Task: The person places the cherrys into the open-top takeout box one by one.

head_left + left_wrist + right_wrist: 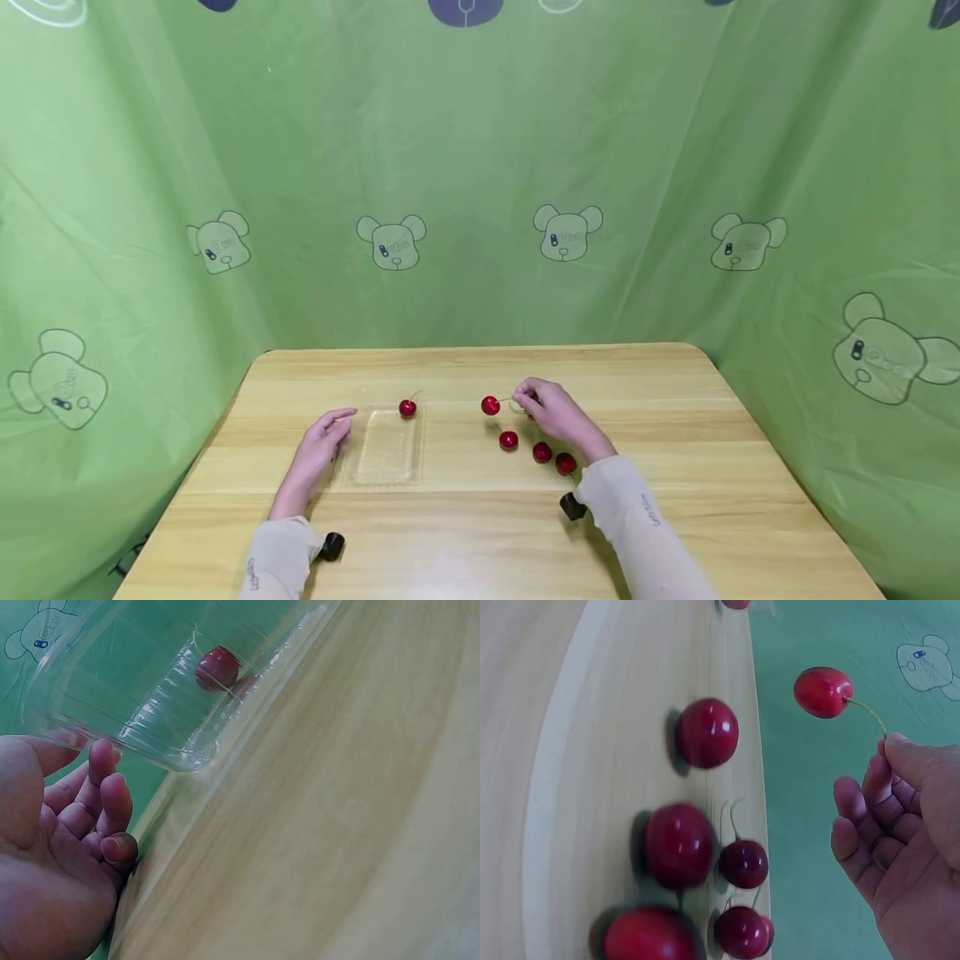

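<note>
At the left of the table stands a clear plastic box (385, 477), open on top, with one stemmed red cherry (407, 408) inside. My left hand (321, 450) is at its left side; in the left wrist view the thumb and index fingertips (103, 754) meet at the box's rim, the other fingers loosely bent below. My right hand (555, 410) pinches a green stem between thumb and index finger, and a bright red cherry (823, 692) is on the stem's end, to the left of the hand. Its other fingers are curled and hold nothing.
Below and beside the right hand lie several more cherries (508, 440) on the wooden table (465, 533), some with stems; part of them are hidden by that hand in the head view. A green curtain (480, 292) with bear-head prints stands behind and at both sides.
</note>
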